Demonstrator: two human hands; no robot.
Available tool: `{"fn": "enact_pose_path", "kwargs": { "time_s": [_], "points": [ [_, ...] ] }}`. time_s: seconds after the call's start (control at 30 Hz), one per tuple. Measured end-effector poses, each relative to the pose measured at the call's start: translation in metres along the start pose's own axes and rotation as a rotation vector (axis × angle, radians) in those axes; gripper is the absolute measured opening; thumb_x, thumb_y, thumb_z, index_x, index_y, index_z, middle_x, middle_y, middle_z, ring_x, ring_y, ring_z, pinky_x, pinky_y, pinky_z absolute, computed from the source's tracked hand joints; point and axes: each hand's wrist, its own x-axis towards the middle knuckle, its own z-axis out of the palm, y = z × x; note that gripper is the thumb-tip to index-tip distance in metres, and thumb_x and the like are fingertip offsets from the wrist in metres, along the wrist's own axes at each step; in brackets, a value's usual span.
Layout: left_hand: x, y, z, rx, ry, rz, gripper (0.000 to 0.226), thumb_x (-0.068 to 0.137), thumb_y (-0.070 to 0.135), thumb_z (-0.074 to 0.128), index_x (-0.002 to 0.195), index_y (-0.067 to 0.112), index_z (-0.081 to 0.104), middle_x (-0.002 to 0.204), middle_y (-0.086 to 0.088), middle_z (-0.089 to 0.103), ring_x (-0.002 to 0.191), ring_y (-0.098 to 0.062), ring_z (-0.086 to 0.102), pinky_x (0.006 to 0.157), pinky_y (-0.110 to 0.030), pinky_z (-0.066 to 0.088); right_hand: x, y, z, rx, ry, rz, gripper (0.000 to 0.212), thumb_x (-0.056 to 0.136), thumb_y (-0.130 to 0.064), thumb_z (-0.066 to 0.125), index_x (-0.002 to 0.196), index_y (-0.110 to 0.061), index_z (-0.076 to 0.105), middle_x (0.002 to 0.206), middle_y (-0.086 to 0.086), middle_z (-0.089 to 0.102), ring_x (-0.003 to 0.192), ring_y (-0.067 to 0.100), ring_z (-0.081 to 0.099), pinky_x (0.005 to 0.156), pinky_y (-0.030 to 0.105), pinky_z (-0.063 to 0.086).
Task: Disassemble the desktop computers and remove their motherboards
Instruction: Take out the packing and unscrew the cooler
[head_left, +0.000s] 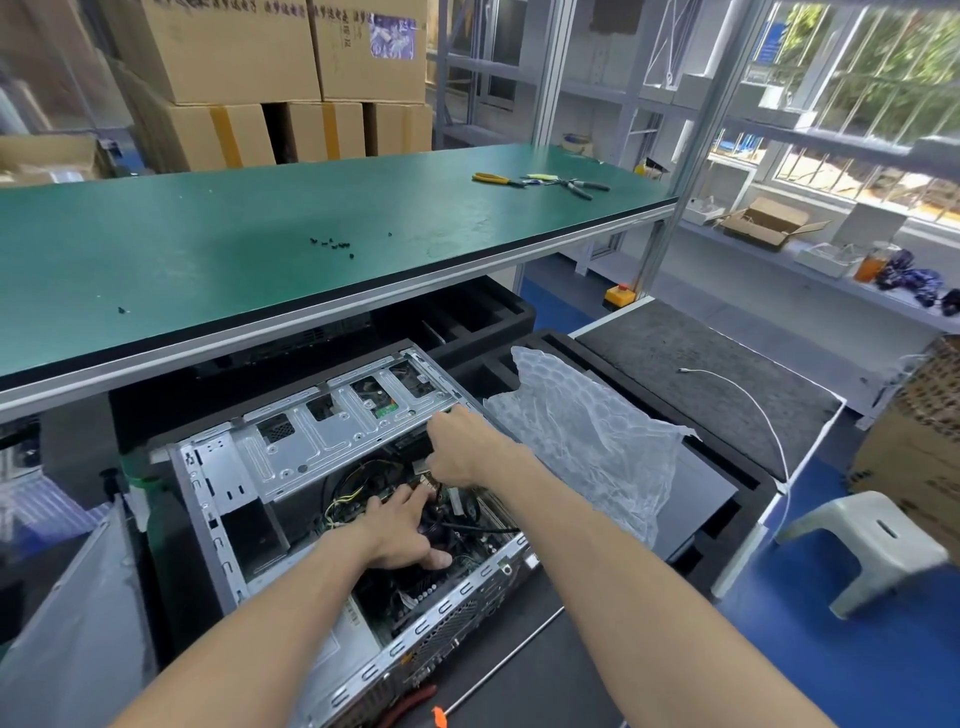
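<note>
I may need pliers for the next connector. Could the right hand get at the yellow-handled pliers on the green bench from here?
Probably not without leaning. The right hand is down inside the computer case, and the pliers lie far back on the bench, whose edge overhangs the case.

I see the open case (332, 499) on its side below the front edge of the surface (260, 244). Both hands inside it: left hand (400, 530) nearer me, right hand (462, 447) behind it by the drive cage (332, 431). Bubble wrap (587, 441) just right of case. Screws (332, 243) mid-surface, pliers (540, 182) far right. Stool (867, 545) on floor, right.
</note>
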Motion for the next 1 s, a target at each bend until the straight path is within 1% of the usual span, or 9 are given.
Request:
{"fn": "enact_pose_path", "kwargs": {
  "time_s": [0.13,0.23,0.33,0.47,0.53,0.67,0.8,0.9,1.0],
  "points": [
    [0.001,-0.001,0.000,-0.029,-0.018,-0.006,0.109,0.080,0.059,0.070,0.158,0.030,0.000,0.160,-0.004,0.017,0.144,-0.045,0.015,0.116,-0.056,0.022,-0.006,-0.001,-0.001,-0.055,-0.038,-0.136,0.028,0.081,-0.003,0.061,0.063,-0.016,0.044,0.071,0.005,0.057,0.074,0.023,0.054,0.059,0.030,0.040],
    [0.001,-0.001,-0.001,-0.050,-0.024,0.008,0.107,0.082,0.057,0.070,0.158,0.031,-0.001,0.162,-0.005,0.012,0.147,-0.045,0.008,0.118,-0.055,0.014,-0.002,-0.010,0.003,-0.105,-0.065,-0.209,0.020,0.078,-0.002,0.061,0.066,-0.015,0.052,0.075,0.005,0.063,0.078,0.026,0.061,0.065,0.035,0.051],
    [0.000,0.000,-0.001,-0.024,-0.027,-0.010,0.108,0.082,0.058,0.069,0.158,0.031,-0.003,0.164,-0.004,0.008,0.146,-0.048,0.008,0.118,-0.055,0.017,-0.001,-0.006,0.005,-0.066,-0.022,-0.100,0.012,0.082,-0.012,0.062,0.076,-0.009,0.052,0.077,0.008,0.056,0.074,0.027,0.057,0.061,0.036,0.050],
    [0.002,-0.001,0.000,-0.006,-0.018,-0.008,0.105,0.081,0.059,0.068,0.157,0.028,0.003,0.156,-0.005,0.021,0.139,-0.044,0.021,0.114,-0.054,0.027,-0.001,-0.001,-0.002,0.018,-0.072,0.040,0.016,0.079,-0.003,0.054,0.069,-0.008,0.043,0.066,0.008,0.048,0.054,0.021,0.048,0.047,0.030,0.045],
    [0.003,-0.002,0.001,0.003,-0.020,-0.004,0.106,0.082,0.059,0.067,0.158,0.028,0.000,0.157,-0.006,0.019,0.140,-0.044,0.021,0.115,-0.054,0.026,0.000,-0.007,-0.004,-0.034,-0.084,0.002,0.020,0.080,-0.002,0.058,0.069,-0.009,0.043,0.073,0.008,0.047,0.062,0.021,0.050,0.047,0.028,0.040],
    [0.007,-0.007,0.004,-0.043,-0.026,-0.004,0.108,0.079,0.057,0.068,0.157,0.037,-0.003,0.164,0.000,0.006,0.144,-0.048,0.010,0.117,-0.058,0.020,0.004,-0.020,-0.002,-0.179,-0.120,-0.155,0.023,0.083,-0.003,0.064,0.065,-0.012,0.053,0.071,0.004,0.054,0.058,0.017,0.050,0.047,0.026,0.042],
    [0.012,-0.009,0.006,-0.041,-0.024,0.005,0.111,0.079,0.058,0.067,0.157,0.033,-0.007,0.166,-0.002,-0.001,0.146,-0.050,0.004,0.120,-0.055,0.014,0.001,-0.014,0.003,-0.035,-0.053,-0.069,0.021,0.081,-0.013,0.066,0.067,-0.007,0.052,0.074,0.007,0.054,0.063,0.022,0.052,0.054,0.034,0.050],
    [0.012,-0.006,0.005,-0.020,-0.017,0.011,0.107,0.081,0.058,0.067,0.158,0.028,-0.003,0.161,-0.005,0.013,0.143,-0.045,0.016,0.116,-0.050,0.020,0.001,-0.008,0.002,0.066,-0.035,0.087,0.019,0.084,-0.015,0.056,0.069,-0.005,0.051,0.073,0.009,0.053,0.064,0.025,0.054,0.050,0.031,0.043],
    [0.010,-0.005,0.005,-0.007,0.002,0.017,0.098,0.082,0.058,0.067,0.155,0.027,0.010,0.144,-0.002,0.029,0.131,-0.039,0.030,0.107,-0.047,0.030,0.003,-0.004,-0.001,0.037,-0.082,0.128,0.020,0.094,-0.014,0.053,0.075,-0.006,0.050,0.079,0.010,0.053,0.067,0.027,0.057,0.052,0.032,0.042]
  ]
}}
